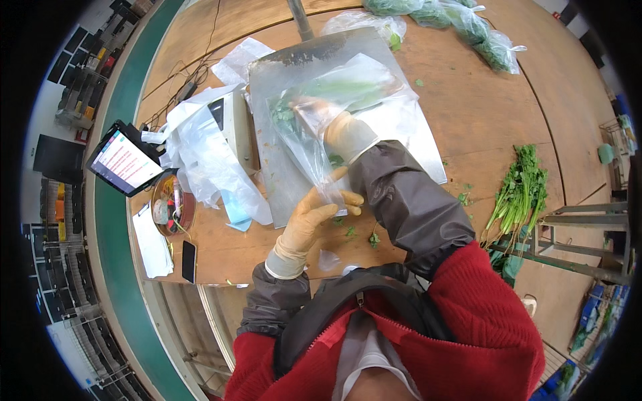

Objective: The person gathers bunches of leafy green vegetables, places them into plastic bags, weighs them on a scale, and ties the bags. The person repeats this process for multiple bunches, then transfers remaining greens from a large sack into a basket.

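Note:
A clear plastic bag (301, 145) lies over the metal scale platform (266, 175), with leafy green herbs (283, 111) visible through the film. My right hand (331, 120), in a pale rubber glove, reaches inside the bag and touches the greens. Film blurs its fingers, so I cannot tell whether they are closed around the stems. My left hand (316, 213), also gloved, pinches the bag's near end between thumb and fingers at the platform's front edge.
Left of the platform, loose plastic bags (200, 140) partly cover the scale's display unit (235, 125). A tablet screen (128, 160), a round basket (173, 205) and a phone (189, 261) are farther left. Unbagged greens (521, 188) lie right; bagged greens (471, 30) lie at the back.

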Demonstrator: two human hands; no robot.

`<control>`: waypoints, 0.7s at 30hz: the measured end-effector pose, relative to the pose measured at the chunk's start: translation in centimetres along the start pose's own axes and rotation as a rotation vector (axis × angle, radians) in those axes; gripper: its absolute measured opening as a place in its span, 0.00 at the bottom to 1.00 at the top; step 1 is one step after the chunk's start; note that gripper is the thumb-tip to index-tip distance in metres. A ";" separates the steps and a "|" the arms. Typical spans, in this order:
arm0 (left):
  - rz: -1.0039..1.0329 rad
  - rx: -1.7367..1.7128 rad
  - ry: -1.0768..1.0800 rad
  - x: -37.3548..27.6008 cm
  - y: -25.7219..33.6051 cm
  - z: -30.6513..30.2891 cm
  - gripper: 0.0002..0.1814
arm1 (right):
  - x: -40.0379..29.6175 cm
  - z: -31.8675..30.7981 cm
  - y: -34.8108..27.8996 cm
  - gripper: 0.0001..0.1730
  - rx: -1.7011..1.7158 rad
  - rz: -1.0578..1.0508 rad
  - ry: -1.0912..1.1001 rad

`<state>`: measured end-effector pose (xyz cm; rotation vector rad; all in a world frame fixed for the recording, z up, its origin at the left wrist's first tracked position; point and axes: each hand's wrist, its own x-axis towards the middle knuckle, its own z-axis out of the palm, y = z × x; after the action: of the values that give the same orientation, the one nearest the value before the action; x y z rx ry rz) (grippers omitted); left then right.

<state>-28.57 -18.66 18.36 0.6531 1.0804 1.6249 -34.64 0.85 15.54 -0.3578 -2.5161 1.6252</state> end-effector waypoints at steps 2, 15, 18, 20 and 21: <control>0.067 -0.008 0.070 -0.1 1.9 1.4 0.32 | 1.2 0.1 2.8 0.18 -0.281 -0.280 -0.085; 0.422 0.642 0.973 -7.4 -3.6 0.6 0.16 | -17.9 -8.7 -0.1 0.17 0.142 0.108 0.657; 0.494 0.874 0.946 -4.3 -4.5 3.3 0.35 | -16.6 -6.2 1.1 0.39 -0.517 -0.181 0.816; 0.570 0.998 1.001 -0.8 -6.0 3.8 0.47 | -15.1 -5.5 2.8 0.56 -0.751 -0.083 0.776; 0.590 1.078 1.058 0.7 -7.0 2.6 0.46 | -14.0 -5.9 3.9 0.53 -0.832 -0.025 0.831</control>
<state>-23.49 -16.75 13.23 0.8275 2.8487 1.8128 -19.30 3.85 14.77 -0.8436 -2.2936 0.1917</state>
